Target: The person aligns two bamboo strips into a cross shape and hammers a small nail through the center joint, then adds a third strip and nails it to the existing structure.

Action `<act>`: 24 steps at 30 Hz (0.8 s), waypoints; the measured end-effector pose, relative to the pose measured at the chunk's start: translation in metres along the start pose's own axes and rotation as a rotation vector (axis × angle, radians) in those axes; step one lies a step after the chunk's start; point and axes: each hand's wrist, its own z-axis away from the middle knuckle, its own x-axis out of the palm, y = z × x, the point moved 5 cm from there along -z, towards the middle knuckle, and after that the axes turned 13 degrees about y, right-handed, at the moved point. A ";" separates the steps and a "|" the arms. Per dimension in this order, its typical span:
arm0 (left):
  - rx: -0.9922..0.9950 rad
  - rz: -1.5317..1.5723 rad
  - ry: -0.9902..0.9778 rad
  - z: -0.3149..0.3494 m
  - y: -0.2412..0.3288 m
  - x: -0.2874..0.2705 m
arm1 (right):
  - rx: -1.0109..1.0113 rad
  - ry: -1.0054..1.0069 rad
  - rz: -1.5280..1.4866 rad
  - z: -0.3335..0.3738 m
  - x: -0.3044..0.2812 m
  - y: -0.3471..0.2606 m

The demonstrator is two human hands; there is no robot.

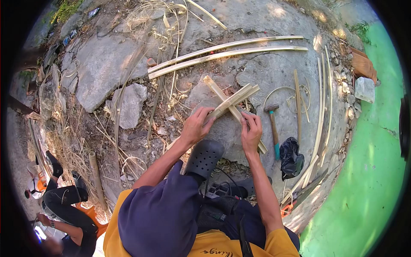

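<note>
Two sets of split bamboo strips cross in an X above a flat stone in front of me. My left hand (198, 125) is closed round the bamboo strips (234, 98) that run up to the right. At the lower right of the crossing, my right hand (251, 132) pinches the other bamboo strip (216, 89), which slants from upper left to lower right. That strip's low end shows beyond my right fingers. Just right of my right hand, a hammer (274, 128) with a teal grip lies on the rock.
Long bamboo strips (227, 55) lie ahead; more long strips (322, 107) curve along the right. A black plastic bag (292, 159) sits below the hammer. Bamboo shavings (158, 19) litter the far ground. My dark clog (204, 157) is close to my hands. Another person (68, 205) sits lower left.
</note>
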 end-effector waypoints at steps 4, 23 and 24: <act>0.045 0.037 0.079 0.003 0.008 0.011 | 0.035 0.019 -0.082 0.003 0.002 0.000; 0.144 0.101 0.108 -0.016 0.007 0.032 | -0.078 0.097 -0.024 0.007 0.001 -0.006; 0.144 0.101 0.108 -0.016 0.007 0.032 | -0.078 0.097 -0.025 0.008 0.001 -0.006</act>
